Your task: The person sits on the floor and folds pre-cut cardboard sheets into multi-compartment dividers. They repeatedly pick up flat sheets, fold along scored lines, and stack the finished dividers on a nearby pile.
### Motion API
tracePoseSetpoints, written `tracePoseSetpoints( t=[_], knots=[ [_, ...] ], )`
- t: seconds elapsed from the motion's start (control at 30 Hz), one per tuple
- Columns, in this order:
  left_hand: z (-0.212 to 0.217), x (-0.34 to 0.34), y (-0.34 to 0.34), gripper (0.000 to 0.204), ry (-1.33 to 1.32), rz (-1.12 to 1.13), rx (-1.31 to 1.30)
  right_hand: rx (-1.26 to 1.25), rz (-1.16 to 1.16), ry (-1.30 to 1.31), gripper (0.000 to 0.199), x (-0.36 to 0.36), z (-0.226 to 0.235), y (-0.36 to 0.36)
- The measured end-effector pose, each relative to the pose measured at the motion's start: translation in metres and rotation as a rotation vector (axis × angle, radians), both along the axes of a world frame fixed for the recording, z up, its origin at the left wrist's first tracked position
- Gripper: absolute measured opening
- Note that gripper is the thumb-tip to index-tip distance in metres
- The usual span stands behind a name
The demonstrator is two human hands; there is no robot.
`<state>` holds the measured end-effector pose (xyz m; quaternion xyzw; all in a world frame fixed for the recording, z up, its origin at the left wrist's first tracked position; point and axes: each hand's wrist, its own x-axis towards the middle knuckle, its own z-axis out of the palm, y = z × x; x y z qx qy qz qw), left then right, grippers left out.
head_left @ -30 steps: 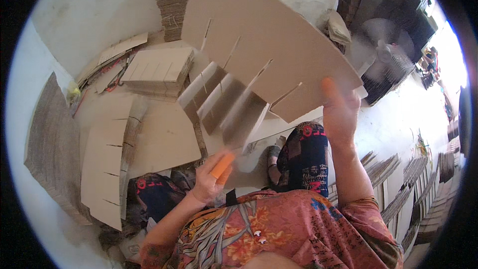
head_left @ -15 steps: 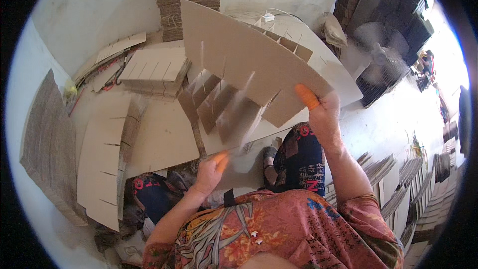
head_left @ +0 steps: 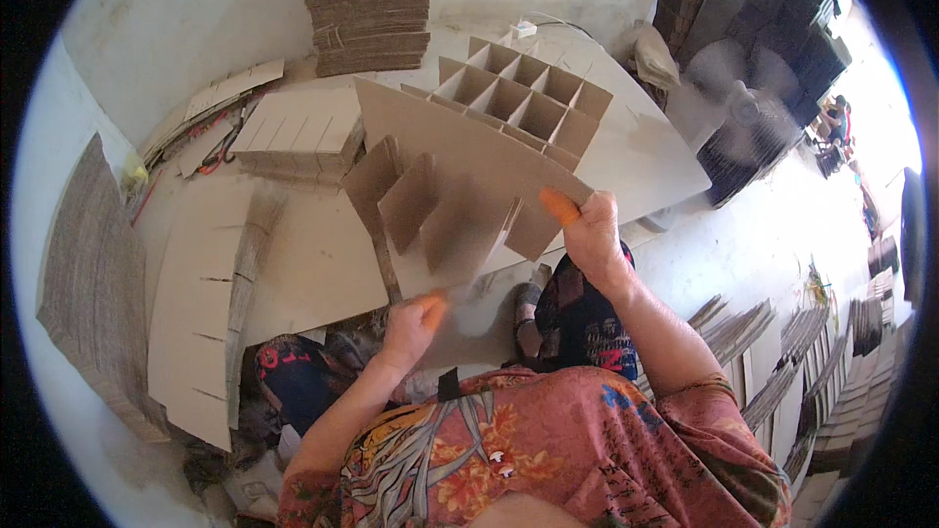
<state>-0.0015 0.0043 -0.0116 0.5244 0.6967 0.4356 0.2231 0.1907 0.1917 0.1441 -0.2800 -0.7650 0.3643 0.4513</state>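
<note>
My right hand (head_left: 594, 235), an orange cover on its thumb or finger, grips the right end of a long brown cardboard divider strip (head_left: 460, 147), tilted in front of me. Shorter cardboard cross pieces (head_left: 406, 200) stand out below it, roughly side by side. My left hand (head_left: 413, 328) is closed, with orange-covered fingertips, at the lower end of a blurred cross piece (head_left: 479, 254); its exact hold is smeared by motion. Just beyond the strip, an assembled cardboard divider grid (head_left: 528, 93) with several square cells rests on the pale table board (head_left: 655, 152).
Slotted cardboard strips lie stacked at the left (head_left: 201, 303) and farther back (head_left: 303, 127). Tall cardboard stacks stand by the back wall (head_left: 367, 10) and left wall (head_left: 93, 284). A fan (head_left: 743, 108) stands at the right. More cardboard stacks (head_left: 773, 352) fill the lower right.
The long strip has come down and nearer with my right hand, which moved slightly left. The divider grid behind it now shows more fully. My left hand has hardly moved.
</note>
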Motion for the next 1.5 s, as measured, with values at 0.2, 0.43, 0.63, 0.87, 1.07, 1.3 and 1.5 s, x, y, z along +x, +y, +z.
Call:
tracePoseSetpoints(
  t=[0.2,0.43,0.63,0.87,1.07,1.3,1.5],
  knots=[
    [-0.003,0.000,0.002,0.019,-0.030,0.022,0.081,0.024,-0.018,-0.106,0.017,-0.007,0.007,0.000],
    [0.009,0.000,0.002,0.021,0.008,-0.018,0.118,-0.017,0.011,-0.373,0.015,0.008,-0.023,-0.002],
    [0.024,0.002,-0.002,0.021,-0.148,-0.020,0.243,0.476,0.077,-0.219,0.049,0.014,0.004,-0.002],
    [0.022,-0.003,-0.002,0.021,-0.175,0.030,0.194,0.396,0.185,-0.760,0.046,0.015,0.030,0.002],
    [0.025,-0.019,-0.004,0.028,-0.285,0.220,0.283,0.474,-0.196,-0.144,0.049,0.015,0.028,0.045],
    [0.073,-0.018,0.035,0.052,-0.270,0.096,0.382,-0.143,-0.315,-0.074,0.067,0.005,-0.026,0.112],
    [0.082,0.062,0.057,0.069,-0.279,-0.435,0.181,-0.313,0.052,-0.396,0.067,-0.032,-0.005,0.020]
  ],
)
